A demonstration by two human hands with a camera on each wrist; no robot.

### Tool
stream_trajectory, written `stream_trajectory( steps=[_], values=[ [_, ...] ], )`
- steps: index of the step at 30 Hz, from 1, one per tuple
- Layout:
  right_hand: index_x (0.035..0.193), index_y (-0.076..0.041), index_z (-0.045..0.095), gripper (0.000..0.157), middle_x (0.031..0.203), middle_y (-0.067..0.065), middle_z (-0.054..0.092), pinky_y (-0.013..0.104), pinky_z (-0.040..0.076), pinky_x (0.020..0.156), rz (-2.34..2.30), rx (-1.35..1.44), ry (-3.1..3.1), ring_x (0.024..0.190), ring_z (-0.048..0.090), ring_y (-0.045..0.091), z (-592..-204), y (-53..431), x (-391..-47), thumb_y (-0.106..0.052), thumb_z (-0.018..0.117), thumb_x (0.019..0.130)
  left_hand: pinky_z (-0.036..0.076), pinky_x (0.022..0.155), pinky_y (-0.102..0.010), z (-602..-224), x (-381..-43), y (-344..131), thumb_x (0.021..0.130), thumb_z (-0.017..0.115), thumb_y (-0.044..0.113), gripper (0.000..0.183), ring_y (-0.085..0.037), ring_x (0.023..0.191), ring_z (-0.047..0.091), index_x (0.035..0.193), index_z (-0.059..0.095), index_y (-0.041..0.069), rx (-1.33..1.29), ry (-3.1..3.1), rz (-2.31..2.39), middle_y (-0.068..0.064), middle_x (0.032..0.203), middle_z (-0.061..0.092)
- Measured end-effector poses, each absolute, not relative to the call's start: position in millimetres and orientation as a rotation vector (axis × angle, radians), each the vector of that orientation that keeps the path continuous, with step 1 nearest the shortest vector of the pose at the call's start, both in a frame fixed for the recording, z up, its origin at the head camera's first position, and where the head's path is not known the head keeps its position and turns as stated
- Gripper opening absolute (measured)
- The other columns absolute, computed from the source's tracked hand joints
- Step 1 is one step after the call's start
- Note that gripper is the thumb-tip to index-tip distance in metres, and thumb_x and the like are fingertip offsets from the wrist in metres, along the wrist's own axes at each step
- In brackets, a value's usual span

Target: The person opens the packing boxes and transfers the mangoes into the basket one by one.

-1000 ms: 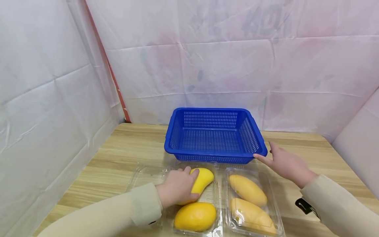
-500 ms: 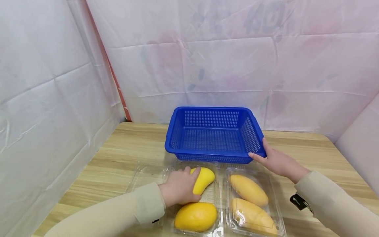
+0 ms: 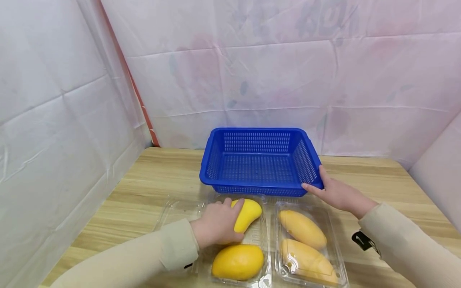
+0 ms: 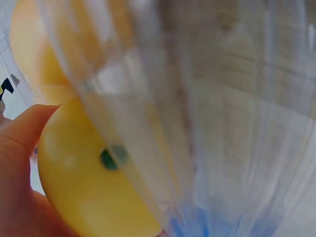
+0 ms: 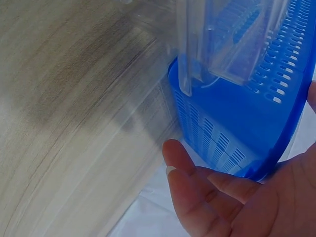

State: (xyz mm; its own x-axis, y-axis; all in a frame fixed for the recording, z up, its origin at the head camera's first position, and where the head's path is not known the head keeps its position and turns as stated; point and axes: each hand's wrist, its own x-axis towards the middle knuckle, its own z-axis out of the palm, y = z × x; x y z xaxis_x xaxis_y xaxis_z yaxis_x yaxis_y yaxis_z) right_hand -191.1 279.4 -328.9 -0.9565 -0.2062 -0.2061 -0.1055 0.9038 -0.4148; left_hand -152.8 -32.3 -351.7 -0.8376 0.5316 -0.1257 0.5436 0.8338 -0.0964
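Observation:
My left hand (image 3: 217,224) grips a yellow mango (image 3: 248,215) over an open clear plastic clamshell box (image 3: 267,256). The left wrist view shows the thumb along this mango (image 4: 94,173), with a green stem spot on its end. A darker orange-yellow mango (image 3: 237,262) lies in the front of the same box, just below my left hand. My right hand (image 3: 340,194) touches the near right corner of a blue plastic basket (image 3: 259,186), thumb and forefinger spread along its sides. In the right wrist view, its loosely bent fingers (image 5: 185,195) show beside the basket wall.
To the right, a closed clear clamshell box (image 3: 335,248) holds two paler mangoes (image 3: 302,230). The clear lid (image 3: 180,212) of the open box lies to its left. White sheets (image 3: 270,80) hang behind and beside the wooden table (image 3: 126,200).
My right hand has moved left and come onto the basket's corner. In my left hand the yellow mango has risen slightly. The other mangoes stay in place.

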Motion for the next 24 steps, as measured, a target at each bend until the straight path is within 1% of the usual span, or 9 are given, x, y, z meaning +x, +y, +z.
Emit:
stream_trajectory(
  steps=[10,16,24],
  values=[
    [0.127,0.005,-0.021,0.096,0.128,0.036,0.014,0.057,0.025,0.082,-0.615,-0.250,2.801,0.113,0.022,0.048,-326,278,-192,-0.061,0.030,0.080,0.038,0.047,-0.032,-341,-149,-34,0.063,0.053,0.061,0.086,-0.022,0.070,0.049,0.132,0.029,0.015,0.871,2.913,-0.187,-0.012,0.102,0.050],
    [0.126,0.006,-0.021,0.097,0.129,0.036,0.012,0.057,0.024,0.083,-0.639,-0.248,2.779,0.113,0.021,0.048,-323,276,-191,-0.061,0.030,0.080,0.035,0.044,-0.028,-334,-145,-39,0.063,0.054,0.059,0.084,-0.021,0.070,0.049,0.132,0.029,0.016,0.915,2.927,-0.135,-0.012,0.104,0.049],
    [0.126,0.008,-0.020,0.099,0.126,0.038,0.018,0.057,0.027,0.081,-0.590,-0.227,2.780,0.110,0.027,0.049,-320,275,-190,-0.063,0.030,0.079,0.034,0.043,-0.027,-323,-142,-45,0.063,0.055,0.058,0.084,-0.020,0.070,0.050,0.132,0.029,0.016,0.975,2.970,-0.094,-0.012,0.105,0.048]
  ],
)
